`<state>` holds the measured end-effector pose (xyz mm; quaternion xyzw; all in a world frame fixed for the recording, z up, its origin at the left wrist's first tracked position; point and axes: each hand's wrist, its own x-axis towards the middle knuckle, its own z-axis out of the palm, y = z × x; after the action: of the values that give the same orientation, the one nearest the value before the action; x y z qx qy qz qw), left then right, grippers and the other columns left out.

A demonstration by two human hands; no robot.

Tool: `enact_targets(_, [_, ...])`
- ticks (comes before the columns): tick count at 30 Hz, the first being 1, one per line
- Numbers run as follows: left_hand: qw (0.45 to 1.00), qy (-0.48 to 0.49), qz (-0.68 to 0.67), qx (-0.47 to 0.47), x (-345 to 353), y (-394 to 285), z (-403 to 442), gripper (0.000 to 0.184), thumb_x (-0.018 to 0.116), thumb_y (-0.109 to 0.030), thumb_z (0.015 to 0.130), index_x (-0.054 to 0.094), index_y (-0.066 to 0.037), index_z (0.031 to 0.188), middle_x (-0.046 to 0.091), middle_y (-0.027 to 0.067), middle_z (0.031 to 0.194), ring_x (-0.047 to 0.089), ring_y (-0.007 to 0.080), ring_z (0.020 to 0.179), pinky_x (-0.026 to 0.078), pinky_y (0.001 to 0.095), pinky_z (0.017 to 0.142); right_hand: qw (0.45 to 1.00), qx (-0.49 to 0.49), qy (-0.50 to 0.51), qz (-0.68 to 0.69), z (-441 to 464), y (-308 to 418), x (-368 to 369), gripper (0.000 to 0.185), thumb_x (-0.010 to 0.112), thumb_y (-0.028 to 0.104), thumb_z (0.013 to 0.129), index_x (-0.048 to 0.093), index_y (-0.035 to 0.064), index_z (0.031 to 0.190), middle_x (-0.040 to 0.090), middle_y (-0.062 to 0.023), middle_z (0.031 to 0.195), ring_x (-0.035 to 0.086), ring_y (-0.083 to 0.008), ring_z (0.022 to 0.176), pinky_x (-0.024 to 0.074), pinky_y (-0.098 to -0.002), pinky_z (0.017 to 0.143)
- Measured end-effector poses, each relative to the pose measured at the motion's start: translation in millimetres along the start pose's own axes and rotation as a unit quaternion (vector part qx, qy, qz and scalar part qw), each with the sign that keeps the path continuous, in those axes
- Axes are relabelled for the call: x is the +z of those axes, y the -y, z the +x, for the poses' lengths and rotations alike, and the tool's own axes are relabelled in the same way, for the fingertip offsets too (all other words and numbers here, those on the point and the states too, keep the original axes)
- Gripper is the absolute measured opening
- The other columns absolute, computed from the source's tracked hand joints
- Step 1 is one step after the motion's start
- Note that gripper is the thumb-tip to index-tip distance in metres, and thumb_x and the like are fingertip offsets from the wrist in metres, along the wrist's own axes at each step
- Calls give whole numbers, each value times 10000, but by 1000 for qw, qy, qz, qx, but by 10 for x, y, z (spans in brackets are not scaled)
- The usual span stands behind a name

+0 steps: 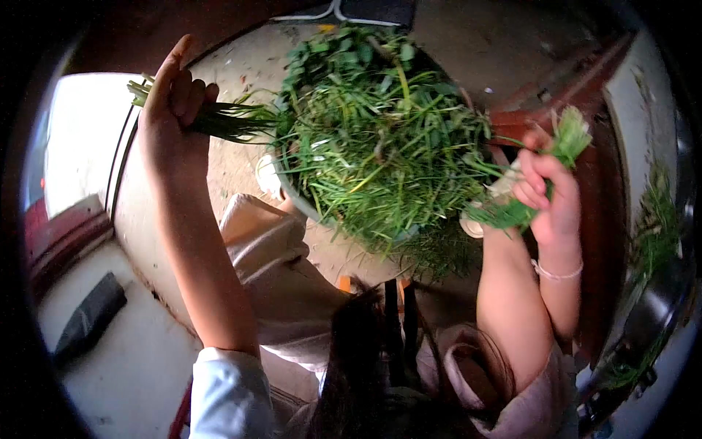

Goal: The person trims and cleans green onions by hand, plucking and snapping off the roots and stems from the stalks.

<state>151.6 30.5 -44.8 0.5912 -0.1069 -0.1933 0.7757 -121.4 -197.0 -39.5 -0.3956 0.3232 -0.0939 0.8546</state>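
Observation:
My left hand point(175, 110), raised at the upper left, is closed around a bunch of chives point(234, 121). Its pale cut ends stick out to the left, and the dark green leaves point right. On the other side, my right hand point(545, 179) grips a second bunch of chives point(572, 137), pale ends up and leaves hanging down to the left; this hand is slightly blurred. Between both hands stands a round tub, its rim point(298, 203) partly covered by a heaped pile of grass, leaves and stalks point(380, 139). Neither hand touches the pile.
My bent knees are on either side of the tub. More greens point(654, 227) lie at the right edge beside a dark shiny object. A dark flat object point(89, 314) rests on the pale surface at lower left. Reddish-brown wood point(526, 121) runs behind my right hand.

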Motion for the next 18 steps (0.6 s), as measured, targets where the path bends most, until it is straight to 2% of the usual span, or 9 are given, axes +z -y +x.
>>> enact_targets(2, [998,-5,-39,-57,-343,-34,6,289,371,-127,848,457,16,1083,233,-72,486,222,20,407,259,177,469,993,46,29,103,-23,-45,-29,122,454,80,721,460,26,831,391,-23,540,236,-54,327,204,-174,326])
enact_targets(4, [993,-44,-50,-96,-629,-39,-57,297,342,-135,860,449,14,1094,239,-73,483,213,17,392,212,161,404,993,72,42,78,-67,-158,-96,95,456,92,718,445,30,788,409,-34,538,242,-60,322,204,-182,322])
enact_targets(6, [991,-25,-52,-124,-936,-46,-119,297,337,-139,862,445,17,1091,264,-71,491,222,18,393,206,161,387,994,99,24,50,-149,-233,-136,107,468,118,728,444,28,782,414,-38,535,245,-58,322,201,-184,322])
enact_targets(8, [992,-33,-18,-118,-1207,-72,-196,372,293,-112,870,279,54,1203,274,-49,546,256,34,428,244,170,398,992,124,0,20,-212,-286,-141,128,479,143,738,444,27,776,418,-41,532,247,-57,323,199,-186,322])
enact_targets(11, [988,-29,-90,-123,-1551,-154,-299,334,285,-111,872,326,46,1165,302,-43,565,268,40,445,243,166,395,990,129,48,-34,-300,-310,-126,196,424,213,838,437,20,803,406,-35,573,253,-52,345,216,-181,358])
enact_targets(13, [989,-50,-80,-118,-1564,-226,-336,323,296,-105,869,339,41,1153,308,-43,565,272,44,445,249,170,389,988,123,51,-74,-288,-364,-20,231,455,236,815,464,5,813,409,-24,560,254,-52,348,215,-182,354])
enact_targets(14, [983,-143,-59,-101,-1527,-221,-357,303,360,-113,854,402,29,1117,319,-41,539,252,37,425,230,165,373,986,114,51,-110,-290,-372,19,271,486,259,792,492,-10,823,411,-13,548,256,-51,351,213,-184,349])
enact_targets(16, [991,-112,-14,-76,-1480,-215,-353,338,382,-117,844,382,10,1157,380,-45,577,253,20,427,220,156,362,986,119,51,-107,-239,-384,44,280,482,250,792,503,-24,847,418,-15,564,264,-52,353,214,-182,344])
enact_targets(18, [992,-84,42,-87,-1162,-231,-334,372,410,-123,831,364,1,1179,382,-51,606,254,18,426,218,151,361,981,160,103,26,-145,-345,206,285,479,234,786,507,-35,875,422,-19,566,270,-52,353,221,-177,343])
